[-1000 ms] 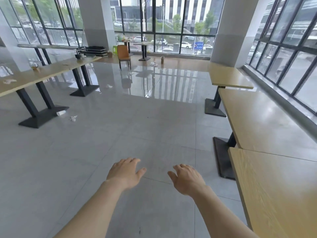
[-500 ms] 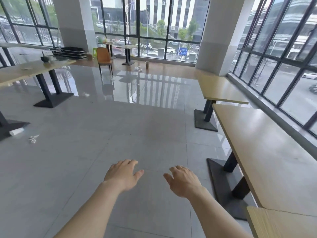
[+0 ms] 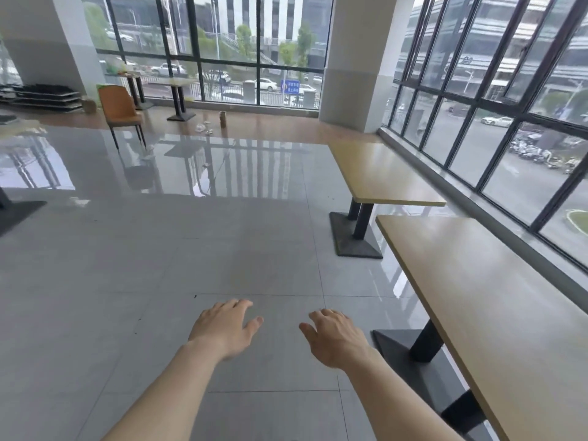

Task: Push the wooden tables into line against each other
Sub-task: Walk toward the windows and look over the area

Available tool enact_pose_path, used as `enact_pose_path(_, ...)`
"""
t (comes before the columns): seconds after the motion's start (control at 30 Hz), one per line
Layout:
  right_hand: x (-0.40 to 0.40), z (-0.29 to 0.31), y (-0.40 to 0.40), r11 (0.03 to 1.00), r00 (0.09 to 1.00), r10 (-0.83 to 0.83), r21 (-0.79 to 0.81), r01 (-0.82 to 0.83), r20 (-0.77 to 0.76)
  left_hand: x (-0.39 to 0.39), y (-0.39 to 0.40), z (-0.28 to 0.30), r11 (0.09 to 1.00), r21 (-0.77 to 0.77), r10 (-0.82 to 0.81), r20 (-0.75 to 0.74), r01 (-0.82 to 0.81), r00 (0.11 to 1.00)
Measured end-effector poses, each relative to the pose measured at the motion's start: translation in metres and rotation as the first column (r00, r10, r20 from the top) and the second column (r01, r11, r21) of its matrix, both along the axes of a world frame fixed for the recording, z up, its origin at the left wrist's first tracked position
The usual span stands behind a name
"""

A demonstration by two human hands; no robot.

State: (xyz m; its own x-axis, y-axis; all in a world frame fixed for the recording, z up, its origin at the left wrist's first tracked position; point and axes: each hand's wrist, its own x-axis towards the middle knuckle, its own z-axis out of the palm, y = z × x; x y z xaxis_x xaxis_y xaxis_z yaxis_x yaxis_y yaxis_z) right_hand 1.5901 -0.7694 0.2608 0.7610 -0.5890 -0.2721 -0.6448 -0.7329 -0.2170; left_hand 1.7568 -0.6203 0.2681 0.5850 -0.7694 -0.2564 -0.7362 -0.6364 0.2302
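Two wooden tables on black pedestal bases stand along the right-hand windows. The near table (image 3: 483,300) runs from the lower right edge toward the middle. The far table (image 3: 381,173) sits beyond it, shifted left, with a narrow gap between the two tops. My left hand (image 3: 226,326) and my right hand (image 3: 337,338) hover palm-down over the grey floor, fingers apart, holding nothing. Both hands are left of the near table and touch neither table.
The near table's black base (image 3: 397,342) lies just right of my right hand. An orange chair (image 3: 119,109) and a small table (image 3: 178,84) stand at the back by the windows. Litter and a can (image 3: 222,118) lie on the floor. A white pillar (image 3: 353,58) rises behind the far table.
The view has swung right and moved forward along the window tables. The left-hand tables and the nearest tabletop have left the frame. My hands keep the same open pose.
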Motion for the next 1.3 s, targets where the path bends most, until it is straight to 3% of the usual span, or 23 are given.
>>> enact_pose_path(0.3, 0.173, 0.008, -0.234, 0.999, 0.999, -0.039, 0.011, 0.039, 0.035, 0.173, -0.233, 0.017, 1.000, 0.022, -0.011, 0.034, 0.011, 0.999)
enact_pose_path(0.63, 0.376, 0.004, -0.436, 0.999, 1.000, 0.005, -0.044, -0.003, 0.028, 0.373, -0.431, 0.005, 1.000, 0.005, -0.005, 0.035, 0.005, 0.999)
enact_pose_path(0.93, 0.603, 0.010, -0.643, 0.999, 1.000, -0.010, -0.050, 0.011, 0.026, 0.612, -0.647, 0.007, 1.000, -0.027, -0.003, 0.032, 0.004, 0.999)
enact_pose_path(1.3, 0.792, -0.005, -0.903, 0.996, 0.994, -0.079, -0.045, 0.083, 0.079, 0.805, -0.919, 0.005, 0.994, -0.036, -0.099, 0.055, 0.101, 0.994)
